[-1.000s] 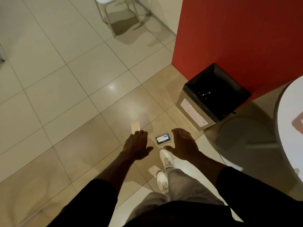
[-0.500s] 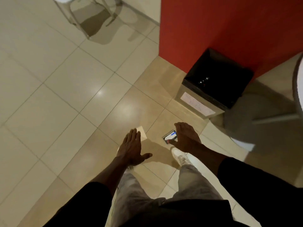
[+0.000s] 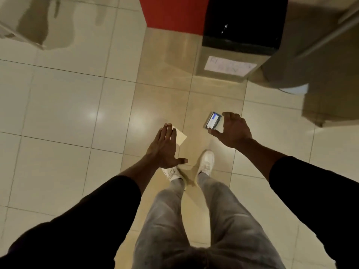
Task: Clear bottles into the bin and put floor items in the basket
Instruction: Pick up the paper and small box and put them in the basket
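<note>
Glossy beige floor tiles (image 3: 58, 113) underfoot, red wall panel (image 3: 172, 14) up ahead, and hard against it a grey box bin with a black liner (image 3: 240, 45), white paper label (image 3: 229, 67) on its near face.

Over to the right hand (image 3: 233, 131) now: curled round a small white rectangular card with blue print (image 3: 212, 120), forefinger hooked over the far edge, thumb under the near edge, palm turned down. Sits right at those fingertips, short of the bin and well right of the left hand. Hard to tell whether clear of the tiles or touching them.

Across to the left hand (image 3: 165, 148): flat and wide, fingers straight and together, thumb splayed out to the right, palm down, holding nothing. Peeking out beyond those fingertips, a pale cream rectangular card (image 3: 181, 138) flat on the tile, partly covered in view by the fingers; contact or gap, cannot tell.

Both forearms bare, reaching forward out of black sleeves (image 3: 97, 220). Below, grey trousers (image 3: 174, 220) and two white shoes (image 3: 206, 162), planted between the hands.
</note>
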Demonstrator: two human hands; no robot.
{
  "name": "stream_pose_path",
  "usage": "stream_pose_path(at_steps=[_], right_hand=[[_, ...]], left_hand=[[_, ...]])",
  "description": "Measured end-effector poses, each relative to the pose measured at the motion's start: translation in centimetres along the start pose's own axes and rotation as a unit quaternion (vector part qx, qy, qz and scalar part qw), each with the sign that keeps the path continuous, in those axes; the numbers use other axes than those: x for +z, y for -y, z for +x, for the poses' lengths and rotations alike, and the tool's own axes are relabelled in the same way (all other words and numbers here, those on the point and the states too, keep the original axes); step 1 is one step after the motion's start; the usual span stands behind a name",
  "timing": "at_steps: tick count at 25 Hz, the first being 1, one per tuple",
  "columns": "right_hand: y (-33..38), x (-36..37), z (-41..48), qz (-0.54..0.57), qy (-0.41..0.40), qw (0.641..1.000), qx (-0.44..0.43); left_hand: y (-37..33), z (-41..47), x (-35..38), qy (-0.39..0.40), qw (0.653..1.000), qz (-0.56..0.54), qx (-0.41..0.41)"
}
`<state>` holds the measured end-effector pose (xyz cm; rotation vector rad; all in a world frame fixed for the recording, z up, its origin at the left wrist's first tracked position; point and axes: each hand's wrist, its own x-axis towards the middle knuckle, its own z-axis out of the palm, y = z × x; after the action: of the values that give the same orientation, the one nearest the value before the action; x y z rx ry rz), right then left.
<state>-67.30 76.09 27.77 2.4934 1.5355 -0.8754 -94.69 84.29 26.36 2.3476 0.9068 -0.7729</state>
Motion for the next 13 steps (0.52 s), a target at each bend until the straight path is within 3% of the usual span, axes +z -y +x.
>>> stream_pose_path(at_steps=[8,13], right_hand=[[-6.4,14.4,7.9,-0.048,0.028,0.998,0.024],[-10.9,26.5,16.7,-0.066,0.041,0.997,0.019]], left_hand=[[3.8,11.6,11.9,0.077,0.985,0.121,0.094],[8.6,23.4,21.8,0.099,0.977,0.175,0.065]])
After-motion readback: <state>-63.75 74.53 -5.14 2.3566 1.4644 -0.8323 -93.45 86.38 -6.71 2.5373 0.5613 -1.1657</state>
